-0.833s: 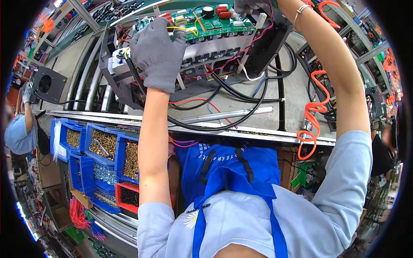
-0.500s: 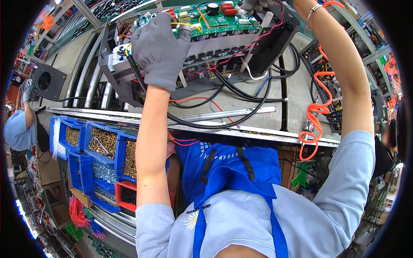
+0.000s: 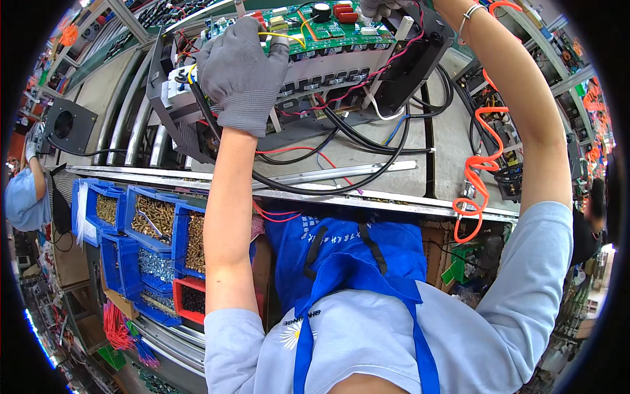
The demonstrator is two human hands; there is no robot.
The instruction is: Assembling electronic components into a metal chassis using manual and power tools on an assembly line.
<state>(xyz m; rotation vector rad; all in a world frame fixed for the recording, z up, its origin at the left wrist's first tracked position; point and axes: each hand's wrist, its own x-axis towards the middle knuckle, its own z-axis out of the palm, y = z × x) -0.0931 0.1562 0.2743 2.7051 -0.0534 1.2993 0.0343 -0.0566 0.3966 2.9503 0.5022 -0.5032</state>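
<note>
My left hand, in a grey knit glove, is closed over the left end of a green circuit board; its fingertips are partly hidden behind the board. A yellow wire runs beside the thumb. Below the board is an open black metal chassis with a row of black components along a pale metal bar. At the top edge, near the board's far right end, my gloved right hand has its fingers curled. What it holds, if anything, is cut off from view. A pink twisted wire crosses the chassis front.
Black cables loop over the bench front, near a metal strip. Blue bins of screws and a red bin stand lower left. An orange coiled hose hangs right. A co-worker's sleeve and a fan panel are far left.
The whole view has shifted slightly. My left hand stays at the board's left end, and my right hand has moved a little toward the upper edge.
</note>
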